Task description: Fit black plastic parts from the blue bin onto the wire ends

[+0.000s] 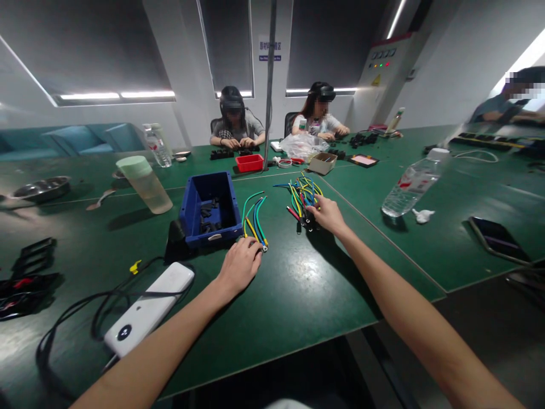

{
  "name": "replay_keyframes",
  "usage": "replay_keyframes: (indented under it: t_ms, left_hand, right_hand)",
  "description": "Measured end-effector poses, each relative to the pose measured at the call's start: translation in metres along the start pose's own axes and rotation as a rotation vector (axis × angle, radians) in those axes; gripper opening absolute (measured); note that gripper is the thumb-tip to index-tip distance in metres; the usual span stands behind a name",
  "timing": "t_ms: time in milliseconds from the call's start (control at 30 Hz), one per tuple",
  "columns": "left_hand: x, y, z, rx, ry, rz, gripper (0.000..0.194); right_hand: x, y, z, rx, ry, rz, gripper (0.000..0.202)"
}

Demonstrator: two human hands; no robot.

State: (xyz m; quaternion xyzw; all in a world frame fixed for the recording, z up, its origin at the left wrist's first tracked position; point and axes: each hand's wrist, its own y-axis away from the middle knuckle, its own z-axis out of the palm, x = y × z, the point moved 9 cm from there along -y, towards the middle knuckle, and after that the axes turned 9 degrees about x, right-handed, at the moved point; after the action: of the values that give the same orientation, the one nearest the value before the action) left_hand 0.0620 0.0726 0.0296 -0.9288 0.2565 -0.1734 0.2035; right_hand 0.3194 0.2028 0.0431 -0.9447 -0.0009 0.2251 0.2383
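My left hand [240, 264] rests on the table with its fingers curled over the lower ends of a few green, yellow and blue wires [256, 221]; a metal ring terminal shows at its fingertips. To the right, my right hand [328, 215] has its thumb and fingers closed at a larger loose pile of wires [300, 196] in blue, yellow, green and red. Several of those wires end in ring terminals and black sleeves pointing towards me. Which wire the right fingers pinch is partly hidden. A blue bin [213, 234] with small black pieces inside stands beyond my left hand.
Left of me lie a white power bank [149, 309] with black cable and a green-lidded bottle [145, 184]. At right are a water bottle [415, 184] and a phone [498, 238]. A metal pole [269, 85] rises beyond the wires; two people work across the table, another far right.
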Motion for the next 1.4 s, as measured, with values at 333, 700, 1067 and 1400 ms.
replay_keyframes:
  t_ms: [333, 700, 1067, 1400]
  left_hand:
    - [0.004, 0.001, -0.004, 0.023, 0.062, 0.019, 0.017]
    - [0.005, 0.002, 0.0, -0.029, 0.049, 0.048, 0.018]
    - [0.006, 0.003, 0.001, -0.009, 0.111, 0.062, 0.02]
    - [0.006, 0.003, 0.001, -0.01, 0.133, 0.054, 0.018]
  right_hand:
    - [0.007, 0.0, 0.005, -0.029, 0.053, 0.029, 0.041]
    - [0.009, 0.003, -0.002, 0.0, 0.233, 0.137, 0.049]
    - [0.007, 0.005, -0.007, 0.022, 0.347, 0.105, 0.044]
    - [0.007, 0.005, -0.009, 0.023, 0.342, 0.113, 0.043]
